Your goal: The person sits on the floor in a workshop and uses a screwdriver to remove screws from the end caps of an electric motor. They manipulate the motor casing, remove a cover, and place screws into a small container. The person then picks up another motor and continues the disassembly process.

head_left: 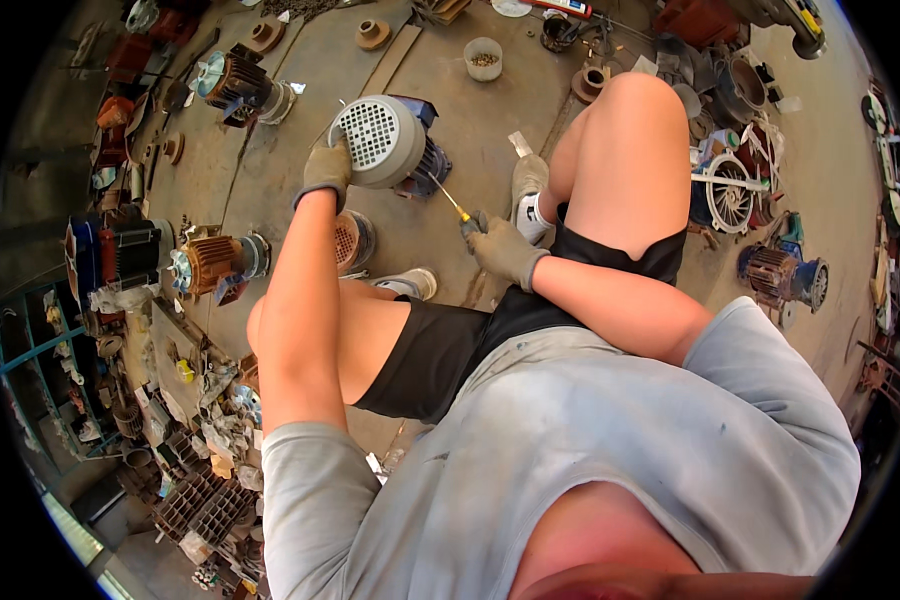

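Observation:
Before me on the floor is a blue electric motor (430,160) with a light grey fan cover (376,140) at its near left end, its face a grid of holes. My left hand (328,168), in a worn work glove, grips the rim of the fan cover; some of its fingers are hidden behind it. In my gloved right hand (503,248) is a screwdriver (462,213) with a yellow and dark handle. Its shaft slants up to the left, and the tip is at the motor's side by the cover's edge. Whether it touches a screw cannot be made out.
A rusty round grille cover (352,242) stands under my left forearm. Other motors (238,85) (215,265) lie to the left, another motor (782,272) to the right. A white tub (483,60) of small parts sits beyond. Scrap metal castings (205,510) crowd the lower left.

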A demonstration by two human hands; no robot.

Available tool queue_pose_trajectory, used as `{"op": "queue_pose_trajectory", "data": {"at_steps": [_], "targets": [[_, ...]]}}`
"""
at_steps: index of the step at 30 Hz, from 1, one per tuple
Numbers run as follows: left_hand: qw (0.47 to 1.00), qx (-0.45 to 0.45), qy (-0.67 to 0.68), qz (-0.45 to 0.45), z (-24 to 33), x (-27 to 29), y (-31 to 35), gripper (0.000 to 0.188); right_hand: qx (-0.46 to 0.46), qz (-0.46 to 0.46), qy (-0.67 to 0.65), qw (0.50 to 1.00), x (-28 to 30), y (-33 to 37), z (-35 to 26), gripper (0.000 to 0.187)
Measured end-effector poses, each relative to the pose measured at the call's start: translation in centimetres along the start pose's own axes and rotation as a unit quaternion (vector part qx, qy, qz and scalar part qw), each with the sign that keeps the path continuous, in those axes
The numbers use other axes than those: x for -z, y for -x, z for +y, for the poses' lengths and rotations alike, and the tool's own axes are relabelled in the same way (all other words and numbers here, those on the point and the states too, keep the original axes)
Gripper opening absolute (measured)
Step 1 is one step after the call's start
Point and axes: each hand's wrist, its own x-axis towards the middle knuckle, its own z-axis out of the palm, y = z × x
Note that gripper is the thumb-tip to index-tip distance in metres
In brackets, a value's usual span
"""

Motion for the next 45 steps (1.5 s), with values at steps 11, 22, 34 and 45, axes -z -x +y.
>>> {"op": "queue_pose_trajectory", "data": {"at_steps": [11,22,34,45], "targets": [[0.935,0.006,0.300,-0.191,0.5,-7.8,16.5,0.047,-0.023,-0.041,-0.158,0.986,-1.7,-0.4,-1.3,0.026],[0.853,0.111,0.440,-0.259,1.5,-8.9,13.9,0.022,-0.068,-0.034,-0.179,0.981,-2.8,-0.5,-2.3,0.025],[0.867,0.111,0.418,-0.249,2.5,-10.2,13.4,0.019,-0.013,-0.021,-0.103,0.994,-1.9,-1.4,-0.9,0.028],[0.872,0.080,0.422,-0.234,1.3,-10.8,12.8,0.020,0.008,0.009,-0.073,0.997,-2.2,-1.4,-1.0,0.027]]}}
